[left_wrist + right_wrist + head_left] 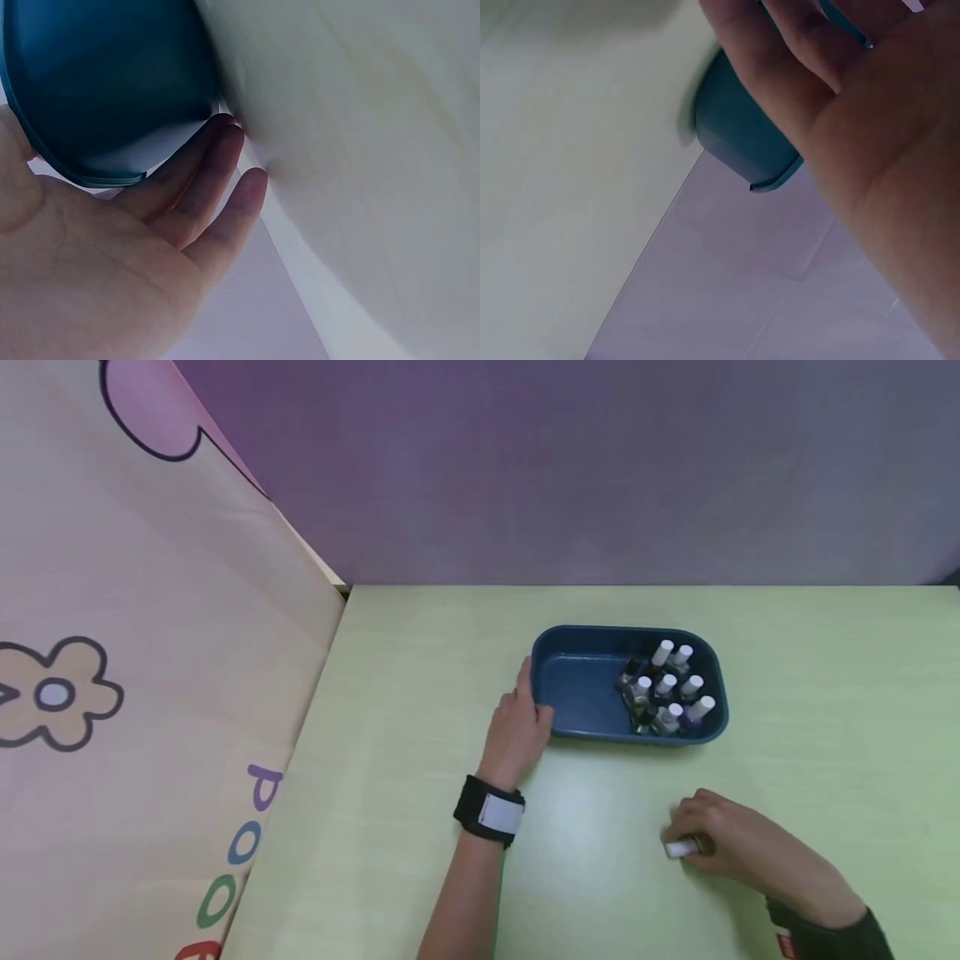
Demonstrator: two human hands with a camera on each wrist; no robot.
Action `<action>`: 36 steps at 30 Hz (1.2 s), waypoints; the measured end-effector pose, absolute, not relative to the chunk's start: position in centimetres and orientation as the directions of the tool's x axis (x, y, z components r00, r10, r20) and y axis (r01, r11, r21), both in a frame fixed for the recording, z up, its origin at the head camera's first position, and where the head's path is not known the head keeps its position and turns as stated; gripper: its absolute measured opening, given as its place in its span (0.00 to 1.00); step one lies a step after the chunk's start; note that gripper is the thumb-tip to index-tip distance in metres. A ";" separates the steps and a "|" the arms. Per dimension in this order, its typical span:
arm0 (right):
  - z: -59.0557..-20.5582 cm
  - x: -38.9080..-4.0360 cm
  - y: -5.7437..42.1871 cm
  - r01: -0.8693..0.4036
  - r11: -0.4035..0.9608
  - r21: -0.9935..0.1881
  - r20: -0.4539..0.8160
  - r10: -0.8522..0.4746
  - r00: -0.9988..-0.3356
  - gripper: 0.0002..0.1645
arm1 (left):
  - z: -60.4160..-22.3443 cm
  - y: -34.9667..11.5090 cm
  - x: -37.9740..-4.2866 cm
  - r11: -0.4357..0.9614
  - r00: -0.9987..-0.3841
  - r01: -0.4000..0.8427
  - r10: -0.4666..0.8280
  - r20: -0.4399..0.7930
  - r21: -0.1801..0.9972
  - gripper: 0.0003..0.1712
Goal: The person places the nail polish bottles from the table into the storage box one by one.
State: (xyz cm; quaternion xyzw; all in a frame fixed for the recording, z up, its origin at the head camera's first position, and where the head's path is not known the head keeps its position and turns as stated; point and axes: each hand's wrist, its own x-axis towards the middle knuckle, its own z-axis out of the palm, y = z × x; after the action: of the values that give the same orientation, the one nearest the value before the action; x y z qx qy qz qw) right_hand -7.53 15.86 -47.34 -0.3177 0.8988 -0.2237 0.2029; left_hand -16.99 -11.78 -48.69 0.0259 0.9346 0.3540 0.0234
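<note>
A dark blue tray (585, 693) stands on the table. Small nail polish bottles (666, 685), several with white caps, are grouped upright or slightly tilted in its right half. At the tray's left end, my left hand (516, 735) touches the outer wall with fairly straight fingers (206, 187), the thumb at the near-left rim. Nearer to me and right of centre, my right hand (723, 835) pinches a nail polish bottle by its body, the white cap (682, 848) pointing left. The fingers hide most of that bottle. It is out of sight in the right wrist view.
The pale green table (405, 710) extends around the tray. A purple-grey panel (600, 477) rises behind it, and a printed sheet (150, 610) with a flower and letters borders the left side. My left wrist wears a black band (489, 811).
</note>
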 end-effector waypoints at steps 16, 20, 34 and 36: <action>-47.0 -7.4 15.5 -0.549 0.691 -0.470 -0.060 -0.646 -0.761 0.14 | -49.0 -11.3 -16.6 0.726 -0.996 0.035 0.085 -0.039 0.687 0.41; -46.4 -7.4 14.9 -0.603 0.676 -0.423 0.059 -0.644 -0.763 0.15 | -49.2 -11.2 -16.5 0.724 -0.996 0.037 0.086 -0.037 0.689 0.41; -44.0 -11.2 11.5 -0.777 0.501 -0.380 0.536 -0.566 -0.627 0.18 | -48.9 -12.9 -16.1 0.717 -0.997 0.000 0.057 -0.059 0.697 0.42; -43.7 -11.8 11.2 -0.794 0.481 -0.371 0.586 -0.542 -0.602 0.21 | -48.9 -13.0 -16.1 0.716 -0.997 -0.004 0.055 -0.062 0.698 0.42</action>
State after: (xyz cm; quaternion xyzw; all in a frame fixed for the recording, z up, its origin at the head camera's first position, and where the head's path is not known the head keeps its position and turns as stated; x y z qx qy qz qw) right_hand -11.76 11.18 -43.71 -0.3990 0.8371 -0.3165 -0.1994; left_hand -16.06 -12.95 -48.92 0.0137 0.9255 0.3765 0.0390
